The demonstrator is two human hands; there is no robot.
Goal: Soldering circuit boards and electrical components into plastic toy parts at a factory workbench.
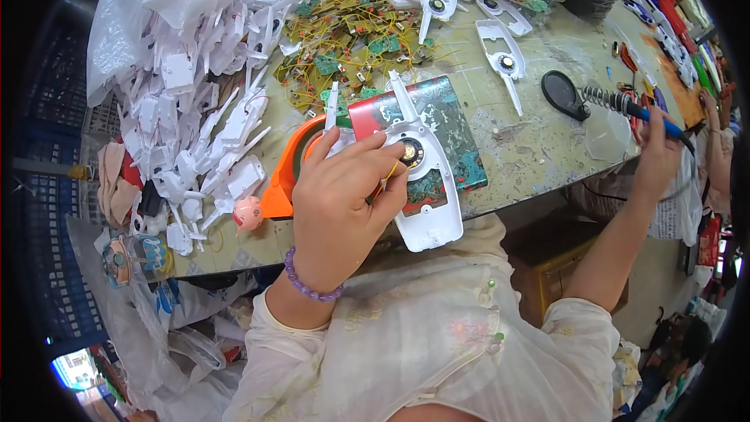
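My left hand (pixel 344 184) reaches over a white plastic housing (pixel 433 227) with a round black-and-gold speaker (pixel 412 154) set in it. Its thumb and forefinger are pinched on a thin yellow wire (pixel 390 173) beside the speaker. The housing rests on a worn red-and-green flat box or book (pixel 466 133), its lower end jutting past the table edge. Off to the right, my right hand (pixel 660 148) is closed around the blue handle of a soldering iron (pixel 639 112). The iron's front part sits inside a coiled spring holder (pixel 603 98) with a black round base.
An orange tape dispenser (pixel 279 190) stands left of the housing, beside a small pink pig figure (pixel 248 213). White plastic parts (pixel 168 109) heap up at the left. Behind lie green circuit boards with yellow wires (pixel 332 62) and more white housings (pixel 500 51). Another person's arm (pixel 715 137) shows at far right.
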